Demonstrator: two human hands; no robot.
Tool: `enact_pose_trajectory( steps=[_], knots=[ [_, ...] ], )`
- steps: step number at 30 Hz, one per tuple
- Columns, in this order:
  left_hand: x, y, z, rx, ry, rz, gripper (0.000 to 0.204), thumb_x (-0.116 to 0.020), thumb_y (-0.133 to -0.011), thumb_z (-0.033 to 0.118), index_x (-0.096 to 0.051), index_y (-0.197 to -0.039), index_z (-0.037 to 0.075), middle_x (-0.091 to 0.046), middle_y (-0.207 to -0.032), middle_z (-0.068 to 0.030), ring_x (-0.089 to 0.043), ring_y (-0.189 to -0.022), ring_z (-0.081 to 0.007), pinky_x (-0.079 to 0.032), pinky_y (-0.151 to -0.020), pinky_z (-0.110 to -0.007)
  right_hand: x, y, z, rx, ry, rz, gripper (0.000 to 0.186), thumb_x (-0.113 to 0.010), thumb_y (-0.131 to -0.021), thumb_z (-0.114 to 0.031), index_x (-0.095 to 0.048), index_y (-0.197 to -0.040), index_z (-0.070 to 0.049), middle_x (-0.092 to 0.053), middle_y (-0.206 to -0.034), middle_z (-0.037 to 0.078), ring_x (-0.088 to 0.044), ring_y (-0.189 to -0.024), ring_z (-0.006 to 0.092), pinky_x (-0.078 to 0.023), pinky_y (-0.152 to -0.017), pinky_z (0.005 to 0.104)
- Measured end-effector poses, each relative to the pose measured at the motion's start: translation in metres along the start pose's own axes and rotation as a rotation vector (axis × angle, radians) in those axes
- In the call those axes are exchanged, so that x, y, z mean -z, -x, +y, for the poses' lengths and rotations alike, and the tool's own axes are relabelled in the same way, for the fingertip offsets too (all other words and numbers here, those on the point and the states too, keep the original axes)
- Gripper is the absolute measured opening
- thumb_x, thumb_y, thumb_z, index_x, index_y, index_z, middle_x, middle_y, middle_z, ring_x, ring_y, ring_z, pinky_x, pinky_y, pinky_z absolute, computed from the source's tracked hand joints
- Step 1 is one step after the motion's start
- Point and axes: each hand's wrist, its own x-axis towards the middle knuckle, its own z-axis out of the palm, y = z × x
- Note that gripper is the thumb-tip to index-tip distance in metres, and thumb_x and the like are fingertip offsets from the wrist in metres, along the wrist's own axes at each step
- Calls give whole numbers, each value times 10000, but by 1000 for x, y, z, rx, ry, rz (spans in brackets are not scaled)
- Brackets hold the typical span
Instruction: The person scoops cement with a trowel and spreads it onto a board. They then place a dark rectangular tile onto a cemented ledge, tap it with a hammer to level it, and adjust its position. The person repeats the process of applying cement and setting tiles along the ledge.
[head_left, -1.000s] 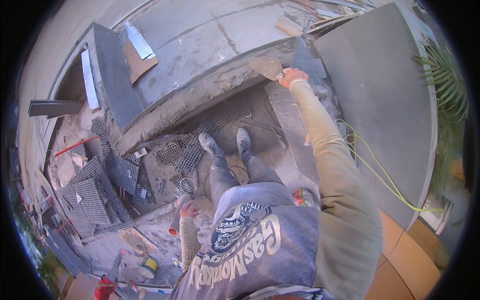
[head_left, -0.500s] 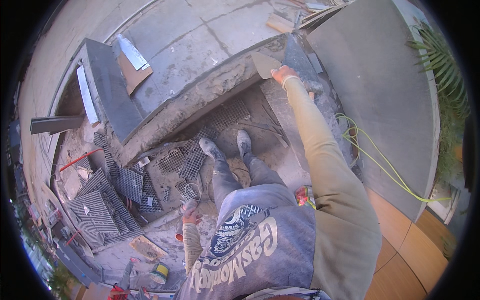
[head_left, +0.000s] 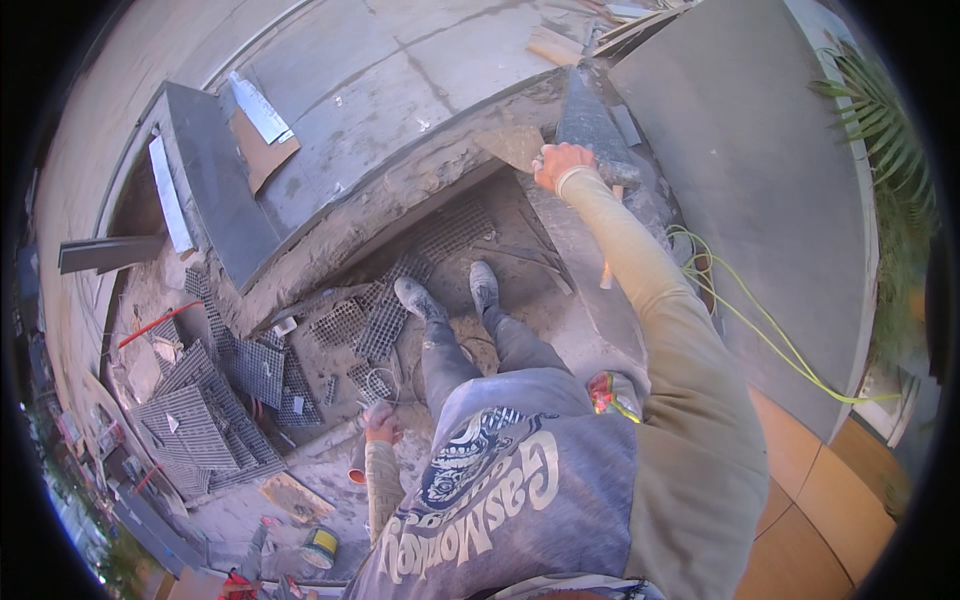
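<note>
My right hand (head_left: pixel 565 168), at the far end of my outstretched arm, grips a trowel (head_left: pixel 512 146). Its flat, mortar-stained blade points left over the rough grey mortar ledge (head_left: pixel 400 185). Just beyond that hand lies a dark grey wedge-shaped thing (head_left: pixel 590 118), whose kind I cannot make out. My left hand (head_left: pixel 382 422) hangs low beside my body with its fingers loosely apart, holding nothing that I can see. Close by it is an orange-rimmed pipe end (head_left: pixel 357 475), partly hidden.
Dark plastic grid panels (head_left: pixel 205 425) lie piled at the left; loose grid pieces (head_left: pixel 380 325) lie near my feet. A large grey slab (head_left: pixel 745 200) stands at the right with a yellow-green cable (head_left: pixel 765 325) along it. A yellow-labelled bucket (head_left: pixel 320 547) sits at lower left.
My right hand has come slightly nearer, and the trowel blade has shifted left and lower along the ledge, now tilted differently. My left hand has barely moved.
</note>
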Motion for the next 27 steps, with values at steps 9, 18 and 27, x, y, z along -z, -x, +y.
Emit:
enact_pose_trajectory(
  steps=[9,18,27],
  knots=[
    [20,1,-10,53,47,23,354,-632,-910,99,-639,-1264,97,-697,-969,-85,-713,-727,-195,-558,-544,-309,-14,-52,75,-244,-128,-54,511,-535,-936,-495,-640,-1313,-167,-627,-1336,147,-582,-1258,327,-464,-1037,460],
    [1,9,8,27,91,-3,328,-655,-896,111,-662,-1223,94,-679,-966,-66,-671,-730,-187,-572,-570,-325,8,-30,58,-254,-114,-77,558,-544,-921,-515,-638,-1309,-126,-617,-1346,159,-571,-1275,321,-447,-1060,461],
    [-2,-10,6,10,13,-28,321,-623,-919,98,-648,-1239,94,-701,-1035,-91,-729,-750,-212,-555,-530,-305,-65,-50,62,-283,-388,-80,635,-550,-912,-495,-616,-1280,19,-563,-1359,264,-545,-1275,393,-424,-1083,446]
  ],
)
